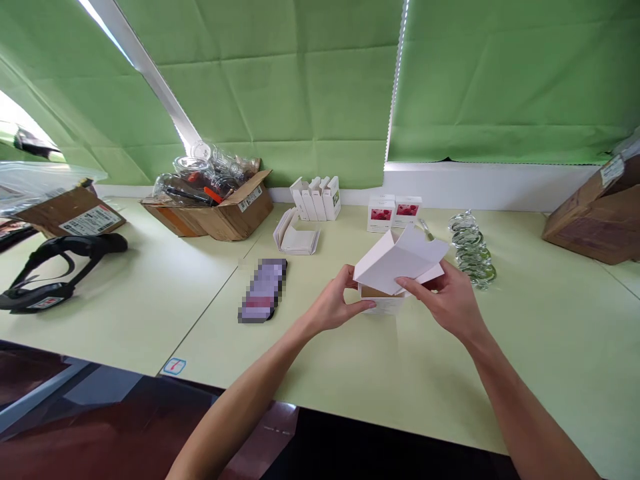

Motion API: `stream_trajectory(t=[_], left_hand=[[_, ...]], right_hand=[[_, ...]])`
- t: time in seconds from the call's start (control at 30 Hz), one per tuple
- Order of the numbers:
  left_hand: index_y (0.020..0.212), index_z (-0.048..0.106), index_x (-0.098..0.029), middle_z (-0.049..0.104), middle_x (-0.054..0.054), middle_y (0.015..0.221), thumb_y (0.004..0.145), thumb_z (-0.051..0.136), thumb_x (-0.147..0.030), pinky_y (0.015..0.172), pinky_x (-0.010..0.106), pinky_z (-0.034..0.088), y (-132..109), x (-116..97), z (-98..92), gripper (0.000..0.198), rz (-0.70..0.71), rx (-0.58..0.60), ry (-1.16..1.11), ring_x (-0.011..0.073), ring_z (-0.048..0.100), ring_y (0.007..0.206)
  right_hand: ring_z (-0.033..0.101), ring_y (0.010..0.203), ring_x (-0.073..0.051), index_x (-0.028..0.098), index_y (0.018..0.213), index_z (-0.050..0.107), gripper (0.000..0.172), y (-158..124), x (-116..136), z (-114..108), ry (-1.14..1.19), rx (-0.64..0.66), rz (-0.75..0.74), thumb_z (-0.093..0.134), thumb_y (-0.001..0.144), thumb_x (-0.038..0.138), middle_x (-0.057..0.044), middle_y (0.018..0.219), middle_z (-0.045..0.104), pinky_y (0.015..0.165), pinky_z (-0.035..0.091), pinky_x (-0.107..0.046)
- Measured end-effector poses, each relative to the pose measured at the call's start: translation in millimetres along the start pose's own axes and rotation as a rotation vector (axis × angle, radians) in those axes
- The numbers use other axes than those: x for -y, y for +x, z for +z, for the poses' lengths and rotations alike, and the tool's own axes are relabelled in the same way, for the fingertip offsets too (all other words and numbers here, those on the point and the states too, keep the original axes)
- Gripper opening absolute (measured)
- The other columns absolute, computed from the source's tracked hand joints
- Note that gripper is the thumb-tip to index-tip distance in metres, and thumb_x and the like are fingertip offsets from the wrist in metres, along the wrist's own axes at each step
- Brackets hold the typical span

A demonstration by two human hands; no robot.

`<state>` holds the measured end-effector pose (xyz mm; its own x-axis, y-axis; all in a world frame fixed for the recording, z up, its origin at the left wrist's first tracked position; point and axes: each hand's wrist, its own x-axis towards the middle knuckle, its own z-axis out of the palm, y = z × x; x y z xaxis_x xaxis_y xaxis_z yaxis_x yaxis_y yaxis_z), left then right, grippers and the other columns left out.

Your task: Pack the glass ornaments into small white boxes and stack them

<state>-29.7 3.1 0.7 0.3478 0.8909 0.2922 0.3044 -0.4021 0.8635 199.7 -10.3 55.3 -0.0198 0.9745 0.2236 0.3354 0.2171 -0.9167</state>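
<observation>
Evidently the left hand [333, 303], the nearer one, grips the white box [384, 306] at its three o'clock; the right hand [454, 299] pinches the folded white card [387, 263] above, whose long axis slants toward two o'clock; beyond, at twelve, stand two printed cartons [381, 215]

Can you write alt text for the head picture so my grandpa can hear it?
A person's left hand holds a small white box over a pale green table while the right hand grips folded white card above it. Behind stand two boxes with pink pictures; a phone lies to the left, an open brown box farther back.
</observation>
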Motion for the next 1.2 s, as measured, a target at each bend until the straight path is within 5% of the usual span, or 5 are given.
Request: stream_trajectory(t=[0.27, 0.7, 1.0, 1.2], left_hand=[[0.100, 0.045, -0.022, 0.067, 0.005, 0.108, 0.079, 0.079, -0.034, 0.082, 0.036, 0.060, 3.1, 7.5, 1.5, 0.041, 0.097, -0.015, -0.061, 0.0184, 0.070, 0.093], [0.110, 0.059, -0.023, 0.070, 0.008, 0.117, 0.091, 0.067, -0.040, 0.074, 0.029, 0.061, 0.5, 11.4, -1.4, 0.026, 0.424, -0.114, 0.530, 0.0175, 0.073, 0.089], [0.107, 0.062, -0.021, 0.069, 0.009, 0.109, 0.096, 0.058, -0.034, 0.070, 0.027, 0.060, 0.9, 6.1, -1.6, 0.017, 0.478, -0.092, 0.622, 0.0160, 0.072, 0.083], [0.114, 0.055, -0.024, 0.066, 0.008, 0.115, 0.093, 0.064, -0.033, 0.083, 0.032, 0.060, 0.3, 9.7, 2.2, 0.025, 0.444, -0.109, 0.500, 0.0181, 0.071, 0.098]], right_hand=[[0.064, 0.058, -0.019, 0.019, 0.097, 0.068, 0.040, 5.5, -5.0, -12.6, -0.191, 0.057, -0.078, 0.074, 0.077, 0.054, -0.006, 0.082, 0.075, 0.051, 0.052, -0.031], [0.062, 0.059, -0.017, 0.021, 0.106, 0.062, 0.041, 0.6, -0.5, -12.9, -0.361, 0.149, -0.141, 0.061, 0.089, 0.058, -0.004, 0.080, 0.071, 0.054, 0.050, -0.030], [0.062, 0.064, -0.020, 0.023, 0.117, 0.058, 0.045, 0.1, 2.5, -6.6, -0.286, 0.148, -0.078, 0.057, 0.090, 0.060, -0.006, 0.091, 0.072, 0.053, 0.049, -0.031], [0.059, 0.062, -0.019, 0.025, 0.103, 0.063, 0.036, -0.4, 4.5, -1.9, -0.357, 0.204, -0.105, 0.054, 0.093, 0.058, -0.003, 0.082, 0.069, 0.055, 0.048, -0.033]])
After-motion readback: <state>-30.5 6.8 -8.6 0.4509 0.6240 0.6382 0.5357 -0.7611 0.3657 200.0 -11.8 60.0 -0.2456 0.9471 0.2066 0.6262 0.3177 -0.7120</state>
